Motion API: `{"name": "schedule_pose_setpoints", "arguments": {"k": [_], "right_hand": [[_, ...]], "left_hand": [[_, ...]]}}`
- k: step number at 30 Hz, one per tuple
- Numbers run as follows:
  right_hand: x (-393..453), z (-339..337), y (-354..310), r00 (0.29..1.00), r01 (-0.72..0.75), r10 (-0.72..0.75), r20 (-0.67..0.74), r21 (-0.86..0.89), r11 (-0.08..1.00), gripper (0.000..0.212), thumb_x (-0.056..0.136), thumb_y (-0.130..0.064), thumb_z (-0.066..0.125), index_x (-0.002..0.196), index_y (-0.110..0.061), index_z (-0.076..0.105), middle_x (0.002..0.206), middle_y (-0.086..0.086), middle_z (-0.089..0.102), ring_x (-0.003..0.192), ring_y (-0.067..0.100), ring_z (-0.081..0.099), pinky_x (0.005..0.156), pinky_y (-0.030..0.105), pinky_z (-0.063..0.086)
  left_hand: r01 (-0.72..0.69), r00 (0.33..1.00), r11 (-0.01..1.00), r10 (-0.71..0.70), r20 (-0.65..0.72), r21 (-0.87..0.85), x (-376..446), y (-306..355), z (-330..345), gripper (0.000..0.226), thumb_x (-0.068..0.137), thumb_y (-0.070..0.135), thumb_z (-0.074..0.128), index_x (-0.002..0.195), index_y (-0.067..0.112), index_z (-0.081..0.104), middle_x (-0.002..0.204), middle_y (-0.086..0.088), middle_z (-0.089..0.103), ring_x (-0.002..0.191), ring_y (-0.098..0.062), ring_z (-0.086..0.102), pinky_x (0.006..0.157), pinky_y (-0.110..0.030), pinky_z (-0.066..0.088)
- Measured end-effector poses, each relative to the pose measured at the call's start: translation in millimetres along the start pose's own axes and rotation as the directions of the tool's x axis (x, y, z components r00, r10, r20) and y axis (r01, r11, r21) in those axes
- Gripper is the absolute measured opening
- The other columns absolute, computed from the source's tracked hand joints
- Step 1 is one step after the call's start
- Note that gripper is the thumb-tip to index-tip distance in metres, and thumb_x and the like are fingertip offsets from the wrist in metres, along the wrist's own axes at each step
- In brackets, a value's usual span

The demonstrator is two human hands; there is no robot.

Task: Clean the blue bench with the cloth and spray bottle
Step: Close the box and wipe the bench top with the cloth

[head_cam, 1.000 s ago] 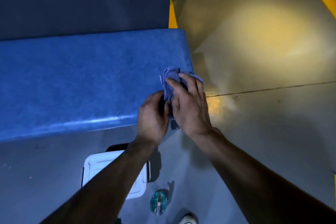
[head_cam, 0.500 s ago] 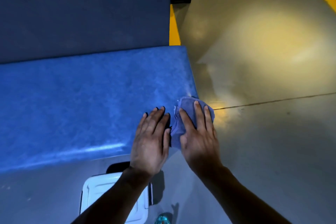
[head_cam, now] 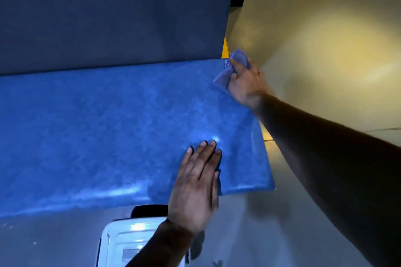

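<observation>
The blue bench (head_cam: 108,132) spans the middle of the view, with its dark backrest (head_cam: 108,13) above. My right hand (head_cam: 246,81) presses a bluish-purple cloth (head_cam: 225,77) onto the bench's far right corner, beside the backrest. My left hand (head_cam: 196,186) rests flat, with its fingers together, on the bench's near edge and holds nothing. No spray bottle shows in this frame.
A white lidded box (head_cam: 130,243) sits on the grey floor below the bench's front edge, partly hidden by my left forearm. Yellowish floor (head_cam: 325,50) lies to the right of the bench. A yellow strip (head_cam: 225,49) runs by the backrest's right end.
My right hand has carried the cloth from the bench's near right corner to its far right corner. My left hand let go of the cloth and now lies flat on the front edge.
</observation>
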State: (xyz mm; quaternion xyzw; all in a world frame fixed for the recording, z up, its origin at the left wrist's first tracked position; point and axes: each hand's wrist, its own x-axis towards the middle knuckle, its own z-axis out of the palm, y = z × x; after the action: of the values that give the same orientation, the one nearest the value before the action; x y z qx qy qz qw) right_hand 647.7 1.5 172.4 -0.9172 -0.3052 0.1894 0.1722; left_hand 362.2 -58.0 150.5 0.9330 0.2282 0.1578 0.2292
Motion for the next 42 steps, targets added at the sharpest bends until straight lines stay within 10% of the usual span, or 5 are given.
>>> {"name": "schedule_pose_setpoints", "arguments": {"k": [18,31,34,39,42], "right_hand": [[-258,45,28,0.887,0.36,-0.371,-0.274,-0.093,0.928,0.047,0.081,-0.024,0.056,0.126,-0.029,0.07,0.154,0.0,0.049,0.146,0.03,0.04,0.111,0.05,0.04],[-365,63,66,0.965,0.056,0.08,-0.25,0.493,0.868,0.056,0.078,-0.01,0.07,0.123,-0.043,0.066,0.137,-0.008,0.054,0.121,0.015,0.059,0.101,0.031,0.05],[-380,58,66,0.965,-0.13,0.244,-0.1,0.627,0.768,0.072,0.085,-0.002,0.072,0.113,-0.067,0.058,0.129,-0.02,0.053,0.118,-0.006,0.055,0.099,0.01,0.042],[-393,72,73,0.927,-0.341,0.324,0.187,0.779,0.526,0.056,0.091,0.003,0.062,0.117,-0.047,0.069,0.132,-0.007,0.064,0.124,0.012,0.06,0.111,0.047,0.045],[-399,89,65,0.91,-0.411,0.267,0.319,0.789,0.458,0.056,0.088,0.004,0.06,0.123,-0.039,0.068,0.128,-0.001,0.07,0.116,0.016,0.068,0.103,0.05,0.051]], "left_hand": [[0.165,0.986,0.944,-0.155,0.059,-0.286,-1,1,-17,0.054,0.101,0.027,0.031,0.151,0.01,0.041,0.164,0.0,0.027,0.155,-0.009,0.02,0.122,-0.032,0.029],[0.193,0.98,0.926,-0.164,0.113,-0.325,-67,42,-47,0.032,0.098,0.015,0.055,0.128,0.021,0.064,0.156,0.009,0.04,0.144,-0.003,0.041,0.111,-0.025,0.043],[0.35,0.937,0.834,-0.321,0.14,-0.427,-110,62,-40,0.028,0.096,0.023,0.061,0.123,0.027,0.067,0.141,0.015,0.054,0.132,0.0,0.052,0.107,-0.02,0.044],[0.717,0.662,0.231,-0.521,0.539,-0.658,-148,87,-17,0.05,0.078,0.025,0.074,0.127,0.034,0.063,0.119,0.008,0.074,0.106,-0.012,0.071,0.087,-0.026,0.057],[0.691,0.599,0.095,-0.63,0.494,-0.717,-161,81,-12,0.035,0.082,0.005,0.067,0.115,0.015,0.069,0.103,-0.001,0.079,0.09,-0.009,0.072,0.08,-0.022,0.055]]}}
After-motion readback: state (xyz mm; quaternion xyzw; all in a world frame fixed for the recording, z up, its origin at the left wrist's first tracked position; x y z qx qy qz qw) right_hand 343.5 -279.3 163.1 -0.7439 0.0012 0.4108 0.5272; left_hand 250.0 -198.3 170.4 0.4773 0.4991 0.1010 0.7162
